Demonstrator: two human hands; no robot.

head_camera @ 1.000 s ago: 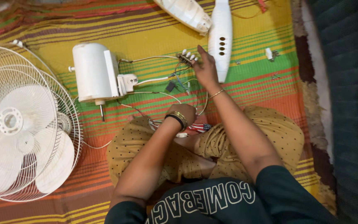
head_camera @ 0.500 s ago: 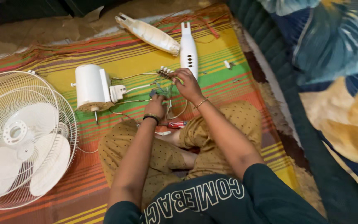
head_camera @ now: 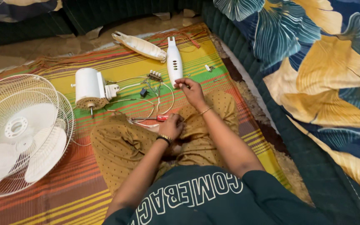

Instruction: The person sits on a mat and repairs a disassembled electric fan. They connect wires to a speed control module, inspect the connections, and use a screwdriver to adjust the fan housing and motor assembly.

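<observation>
**A:** Right, entry for this moment. Where do the hands sit?

**B:** Right hand (head_camera: 191, 91) is stretched forward over the striped mat (head_camera: 117, 62), fingers (head_camera: 181, 84) pinched together just at the lower end of the white switch panel (head_camera: 174, 62). Something small seems held in the pinch; I cannot tell what. Left hand (head_camera: 172, 126) rests low against the person's lap, fingers curled closed near the red-handled screwdriver (head_camera: 153, 118). Whether it actually grips the handle is hidden.

**A:** And the switch panel itself?

**B:** Lying flat on the mat, long axis pointing away from the person, a row of dark holes along its face. A second white housing shell (head_camera: 140, 45) lies tilted beyond it, nearly touching its far end.

**A:** Wiring?

**B:** White wires (head_camera: 155, 98) loop across the mat from the fan motor (head_camera: 89, 88) to a small push-button switch block (head_camera: 154, 75), which sits just left of the panel. The motor lies on its side, shaft toward the person.

**A:** Anything else on the mat?

**B:** Fan guard with white blades (head_camera: 19, 133) lies flat at far left, well apart from both hands. A small white part (head_camera: 208, 67) lies to the right of the panel. A leaf-patterned blanket (head_camera: 313, 62) borders the mat's right side.
</observation>
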